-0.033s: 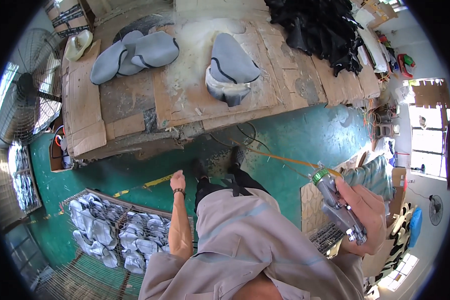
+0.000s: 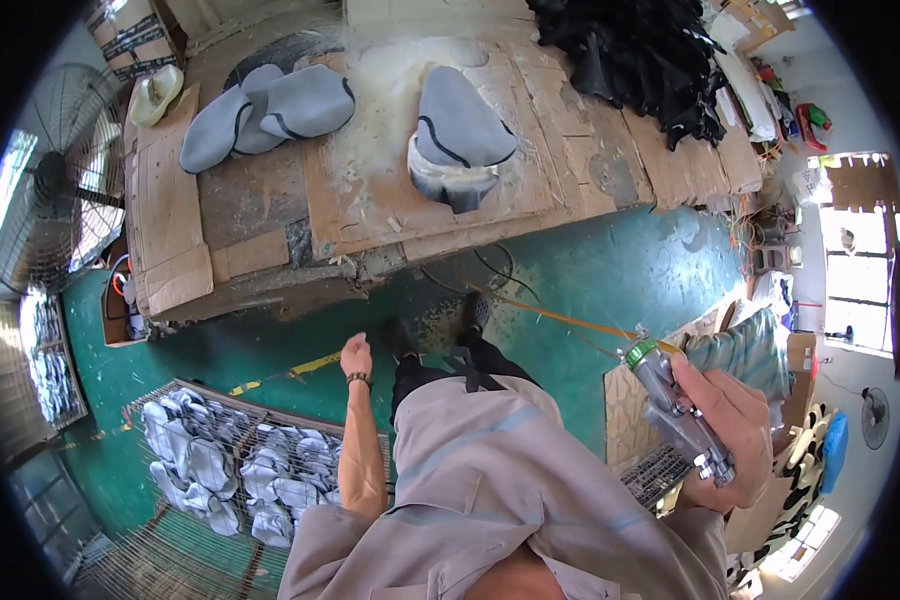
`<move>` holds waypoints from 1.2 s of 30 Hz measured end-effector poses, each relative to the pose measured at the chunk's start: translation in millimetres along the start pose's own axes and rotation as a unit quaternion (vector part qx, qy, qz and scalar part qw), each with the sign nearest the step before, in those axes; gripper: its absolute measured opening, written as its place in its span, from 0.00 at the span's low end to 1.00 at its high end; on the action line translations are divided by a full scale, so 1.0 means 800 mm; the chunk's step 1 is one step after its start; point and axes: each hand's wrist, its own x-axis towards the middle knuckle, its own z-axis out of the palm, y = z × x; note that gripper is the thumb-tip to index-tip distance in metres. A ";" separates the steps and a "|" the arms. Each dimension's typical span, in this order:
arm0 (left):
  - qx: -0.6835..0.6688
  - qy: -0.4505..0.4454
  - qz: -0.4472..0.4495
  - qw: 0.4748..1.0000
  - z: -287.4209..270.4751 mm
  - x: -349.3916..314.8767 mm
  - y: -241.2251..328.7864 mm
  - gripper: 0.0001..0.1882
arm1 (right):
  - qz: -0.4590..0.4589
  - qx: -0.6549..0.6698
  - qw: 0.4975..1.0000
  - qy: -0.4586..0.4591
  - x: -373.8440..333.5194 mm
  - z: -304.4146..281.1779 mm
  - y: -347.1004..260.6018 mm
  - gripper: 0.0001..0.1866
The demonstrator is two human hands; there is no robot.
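My right hand (image 2: 722, 425) is wrapped round a metal spray gun (image 2: 672, 405) with a green ring near its nozzle end, held up at the right of my body. A yellow hose (image 2: 545, 313) runs across the floor toward it. My left hand (image 2: 356, 358) hangs at my left side, fingers curled, with nothing seen in it. On the workbench (image 2: 370, 232) ahead, a grey, rounded triangular fabric piece (image 2: 460, 112) with black edging rests on a pale and dark form (image 2: 454, 182). Further left lie several similar grey pieces (image 2: 310, 102), overlapping.
A wire rack (image 2: 242, 465) at the lower left bears many grey pieces. Black sheet material (image 2: 635, 60) is heaped at the bench's far right. A caged fan (image 2: 55, 175) stands left. A cream-coloured shaped piece (image 2: 156, 95) lies on the bench's left corner. Cables (image 2: 495, 262) lie beneath the bench.
The view has shifted very slightly. The fingers of my left hand have moved a little; my right hand still holds the spray gun in the same place.
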 end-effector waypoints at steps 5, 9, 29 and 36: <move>-0.126 0.010 0.178 0.976 0.038 0.034 0.171 0.15 | 0.021 0.067 0.997 0.020 -0.036 -0.012 0.073 0.36; -0.164 0.029 0.257 0.952 0.078 0.035 0.370 0.15 | 0.041 0.143 0.989 0.007 -0.058 -0.021 0.128 0.36; 0.324 0.016 0.350 0.879 0.176 0.129 0.563 0.22 | 0.033 0.284 0.958 -0.003 -0.098 -0.026 0.366 0.39; 0.278 -0.004 0.346 0.896 0.169 0.131 0.557 0.22 | 0.068 0.272 0.958 0.065 -0.072 -0.021 0.392 0.36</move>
